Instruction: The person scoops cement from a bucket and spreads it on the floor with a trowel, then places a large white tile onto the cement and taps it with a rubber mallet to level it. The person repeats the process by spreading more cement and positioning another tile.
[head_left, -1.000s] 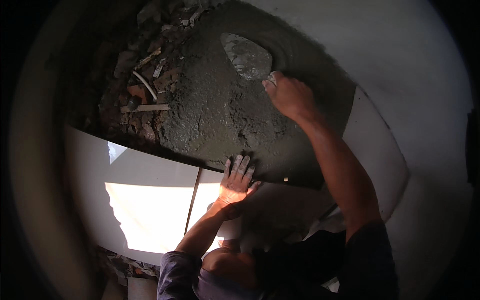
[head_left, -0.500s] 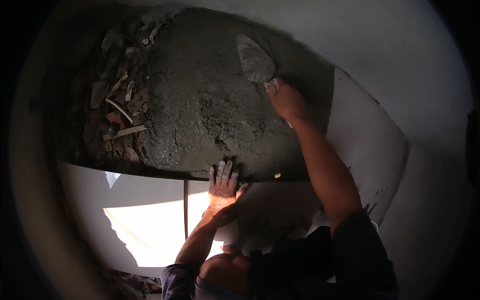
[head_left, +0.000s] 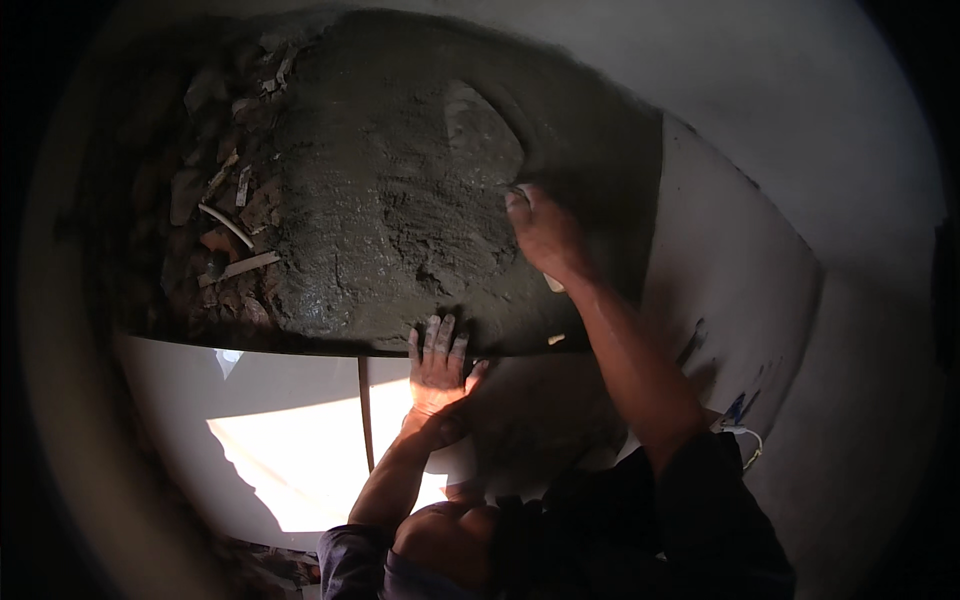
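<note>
A bed of wet grey mortar (head_left: 350,150) spreads across the floor in front of me. My right hand (head_left: 545,232) is closed round the handle of a trowel (head_left: 483,135), whose mortar-smeared blade lies against the far right part of the bed. Most of the handle is hidden in my fist; its pale end shows below the hand. My left hand (head_left: 438,375), fingers spread and grey with mortar, rests on the edge of the pale tile (head_left: 310,385), its fingertips reaching over the near edge of the mortar.
Broken rubble (head_left: 235,215) with pale strips and a short white tube lies left of the mortar. A small pale piece (head_left: 556,340) sits at its near edge. More pale tile (head_left: 735,240) and a wall (head_left: 850,140) stand to the right, with a white cord (head_left: 752,440) near my right elbow.
My right hand has drawn the trowel a little leftward and nearer across the mortar. My left hand stays planted at the tile edge, and the view has shifted slightly.
</note>
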